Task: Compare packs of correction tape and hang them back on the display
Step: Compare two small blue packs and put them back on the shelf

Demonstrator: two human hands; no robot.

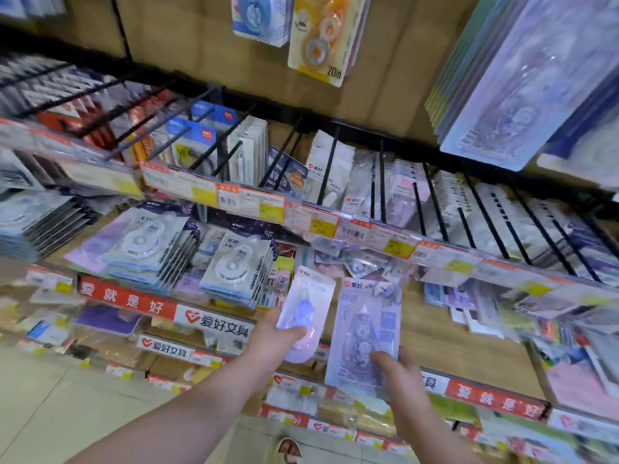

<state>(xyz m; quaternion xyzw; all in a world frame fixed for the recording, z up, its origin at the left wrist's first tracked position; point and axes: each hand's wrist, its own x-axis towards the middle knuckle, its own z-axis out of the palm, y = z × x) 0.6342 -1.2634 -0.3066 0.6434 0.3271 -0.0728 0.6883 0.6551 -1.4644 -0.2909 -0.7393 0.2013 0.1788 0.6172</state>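
Head cam, only view here. Person has two packs of correction tape up side by side in front of the display rack, so it looks like the comparing bit is on and neither pack is hung yet.

Left hand (268, 333) is closed on the bottom of the small pack (306, 313), the white card w/ a lilac-pink dispenser, thumb across the front. Right hand (400, 373) grips the bigger purple pack (365, 333) at its lower right corner, fingers in front, rest of the hand behind the card. Both packs stand upright, long axis running up toward the hooks, hang-hole ends on top, nearly touching each other.

The relation that matters imo: the black peg hooks (432, 199) and the price-tag rail (335, 222) sit above and beyond both packs, hooks poking out toward the person. The crowded hooks just under that rail, right behind the packs' top edges, look nearest, and the small pack's top is closest to the rail. Which hook each pack belongs on, can't tell, too blurry.

Both forearms reach up and fwd from the bottom edge, left arm stretched longer, right wrist bent in tighter.
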